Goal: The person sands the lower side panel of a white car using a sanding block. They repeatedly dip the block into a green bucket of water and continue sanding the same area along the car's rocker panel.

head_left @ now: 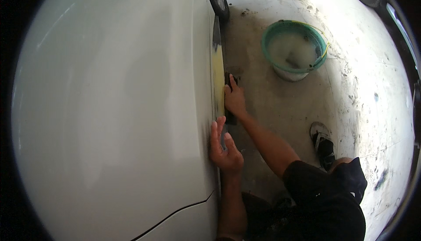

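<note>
While right hand [235,100] flanks car edge [219,72], floor [272,109] spreads rightward.

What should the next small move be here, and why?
Probably a short stroke of the dark block along the yellow patch: the right hand grips the block right beside that patch, while the open left hand is at the white car's side. Whether the block touches is unclear.
</note>
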Available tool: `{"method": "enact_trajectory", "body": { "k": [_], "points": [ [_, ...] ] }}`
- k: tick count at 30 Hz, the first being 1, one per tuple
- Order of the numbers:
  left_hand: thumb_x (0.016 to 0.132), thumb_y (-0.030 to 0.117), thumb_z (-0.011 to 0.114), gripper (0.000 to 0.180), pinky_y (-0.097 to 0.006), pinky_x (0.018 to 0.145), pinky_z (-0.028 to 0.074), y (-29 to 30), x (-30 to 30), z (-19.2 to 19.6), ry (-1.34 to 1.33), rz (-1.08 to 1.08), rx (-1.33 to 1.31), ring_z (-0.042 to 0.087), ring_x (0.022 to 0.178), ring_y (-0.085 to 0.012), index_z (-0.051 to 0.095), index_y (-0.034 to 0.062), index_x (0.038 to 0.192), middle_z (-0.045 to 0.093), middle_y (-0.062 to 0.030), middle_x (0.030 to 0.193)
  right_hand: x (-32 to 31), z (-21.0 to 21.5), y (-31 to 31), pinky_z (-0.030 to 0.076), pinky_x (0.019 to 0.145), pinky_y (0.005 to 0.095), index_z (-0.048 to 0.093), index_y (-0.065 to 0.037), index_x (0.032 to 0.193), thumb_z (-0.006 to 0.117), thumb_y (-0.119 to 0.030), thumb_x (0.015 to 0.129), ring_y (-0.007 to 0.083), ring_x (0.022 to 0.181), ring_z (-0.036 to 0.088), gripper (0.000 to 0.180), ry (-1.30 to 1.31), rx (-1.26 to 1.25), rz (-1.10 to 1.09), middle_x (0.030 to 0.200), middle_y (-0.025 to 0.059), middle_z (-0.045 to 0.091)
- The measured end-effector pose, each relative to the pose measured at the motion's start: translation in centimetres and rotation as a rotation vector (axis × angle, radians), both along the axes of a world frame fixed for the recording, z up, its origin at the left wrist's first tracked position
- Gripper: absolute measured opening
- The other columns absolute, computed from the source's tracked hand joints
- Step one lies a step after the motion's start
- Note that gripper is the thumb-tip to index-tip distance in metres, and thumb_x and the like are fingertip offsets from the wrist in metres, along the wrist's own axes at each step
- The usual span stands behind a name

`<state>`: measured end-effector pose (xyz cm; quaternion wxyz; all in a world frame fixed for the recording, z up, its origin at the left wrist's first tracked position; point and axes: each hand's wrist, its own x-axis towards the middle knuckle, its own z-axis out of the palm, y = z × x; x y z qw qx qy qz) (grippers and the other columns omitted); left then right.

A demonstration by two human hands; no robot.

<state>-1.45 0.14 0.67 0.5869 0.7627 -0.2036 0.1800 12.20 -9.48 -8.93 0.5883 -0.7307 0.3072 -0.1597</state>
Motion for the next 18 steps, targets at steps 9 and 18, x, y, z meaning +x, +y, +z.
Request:
{"method": "enact_trajectory", "body": {
  "k": [9, 18],
  "points": [
    [0.096, 0.011, 0.045, 0.044, -0.046, 0.104, 0.038, 0.2, -0.4, 0.0, -0.023, 0.001, 0.001, 0.055, 0.118, -0.0341, 0.038, -0.0115, 0.132, 0.057, -0.0262, 0.123, -0.2, -0.1, -0.5, 0.045, 0.088, 0.0497, 0.035, -0.023, 0.146, 0.049, -0.032, 0.094, 0.0514, 0.101, 0.053, 0.054, -0.043, 0.012, 0.047, 0.111, 0.0371, 0.046],
    [0.095, 0.009, 0.044, 0.042, -0.046, 0.104, 0.038, 0.6, 0.1, -0.5, -0.036, -0.003, 0.044, 0.055, 0.118, -0.0343, 0.039, -0.0113, 0.132, 0.058, -0.0263, 0.122, 3.6, 2.2, -2.9, 0.05, 0.082, 0.0495, 0.035, -0.026, 0.146, 0.046, -0.037, 0.094, 0.0505, 0.093, 0.057, 0.054, 0.089, -0.212, 0.09, 0.113, 0.0326, 0.043]
  ]
}}
